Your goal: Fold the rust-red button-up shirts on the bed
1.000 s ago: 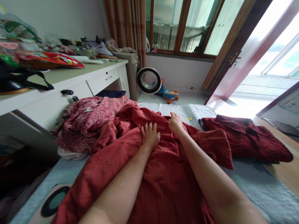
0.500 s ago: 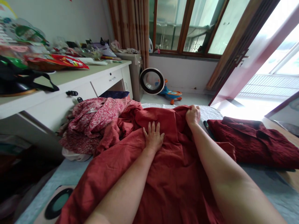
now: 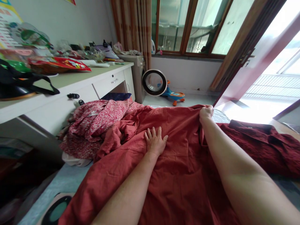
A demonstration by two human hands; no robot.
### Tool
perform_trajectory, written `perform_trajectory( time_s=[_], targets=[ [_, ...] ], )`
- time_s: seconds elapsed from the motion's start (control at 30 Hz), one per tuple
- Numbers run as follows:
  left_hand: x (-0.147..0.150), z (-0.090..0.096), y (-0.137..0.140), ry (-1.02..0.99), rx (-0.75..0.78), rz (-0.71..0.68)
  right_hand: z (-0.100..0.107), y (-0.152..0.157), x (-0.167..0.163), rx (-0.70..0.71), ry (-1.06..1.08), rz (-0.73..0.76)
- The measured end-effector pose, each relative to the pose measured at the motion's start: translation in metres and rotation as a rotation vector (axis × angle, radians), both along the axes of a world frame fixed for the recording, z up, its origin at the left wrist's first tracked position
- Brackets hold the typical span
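A rust-red garment [image 3: 178,175] is spread over the surface in front of me, its far left part bunched in folds. My left hand [image 3: 156,142] lies flat on its middle with the fingers spread. At the far right corner my right hand [image 3: 206,113] is closed round the garment's edge, pulling the cloth taut. To the left is a heap of pink-and-white patterned cloth [image 3: 100,118], touching the bunched part. Beyond my right forearm lies a folded dark red garment [image 3: 257,143], partly hidden by the arm.
A white desk [image 3: 112,79] crowded with bags and small items runs along the left. A washing machine [image 3: 131,59] with its round door [image 3: 154,82] open stands behind it. A blue-and-orange ride-on toy [image 3: 174,95] sits on the floor. At right, a door [image 3: 246,72] stands open.
My right hand has moved to the right with the garment's edge, and the cloth between my hands is stretched smoother. My left hand stays flat, nearly in place.
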State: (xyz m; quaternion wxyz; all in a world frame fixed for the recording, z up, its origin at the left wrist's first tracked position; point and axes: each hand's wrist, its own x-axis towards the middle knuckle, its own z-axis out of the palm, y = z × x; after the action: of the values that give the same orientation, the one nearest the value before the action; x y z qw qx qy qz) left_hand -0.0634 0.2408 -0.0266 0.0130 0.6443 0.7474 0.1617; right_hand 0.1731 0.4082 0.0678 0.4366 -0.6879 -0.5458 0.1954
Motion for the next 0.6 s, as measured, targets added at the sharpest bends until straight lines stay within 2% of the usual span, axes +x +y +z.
perform_trajectory(
  time_s=[0.1,0.17,0.2,0.27,0.3,0.4,0.47,0.53,0.6],
  targets=[
    [0.001,0.001,0.001,0.002,-0.022,0.008,0.014,0.000,0.012,-0.001,-0.137,-0.143],
    [0.001,0.002,0.001,-0.012,-0.024,0.018,0.022,-0.008,0.011,-0.016,-0.191,-0.131],
    [0.002,0.003,0.002,-0.024,-0.020,0.024,0.026,-0.014,0.009,-0.022,-0.178,-0.078],
    [0.002,0.004,0.002,-0.055,-0.004,0.038,0.033,-0.033,0.000,-0.043,-0.093,0.116],
    [0.002,0.004,0.002,-0.069,0.006,0.042,0.036,-0.044,-0.006,-0.102,-0.023,0.270],
    [0.001,0.003,0.003,-0.090,0.022,0.033,0.039,-0.082,-0.025,-0.405,0.121,0.790],
    [0.000,0.000,0.003,-0.078,0.021,0.015,0.032,-0.103,-0.038,-0.619,0.025,1.004],
    [0.001,-0.002,0.004,-0.055,0.024,0.000,0.021,-0.119,-0.050,-0.839,-0.207,1.173],
    [0.001,-0.004,0.004,-0.039,0.036,-0.010,0.013,-0.128,-0.056,-0.895,-0.357,1.259]
  ],
)
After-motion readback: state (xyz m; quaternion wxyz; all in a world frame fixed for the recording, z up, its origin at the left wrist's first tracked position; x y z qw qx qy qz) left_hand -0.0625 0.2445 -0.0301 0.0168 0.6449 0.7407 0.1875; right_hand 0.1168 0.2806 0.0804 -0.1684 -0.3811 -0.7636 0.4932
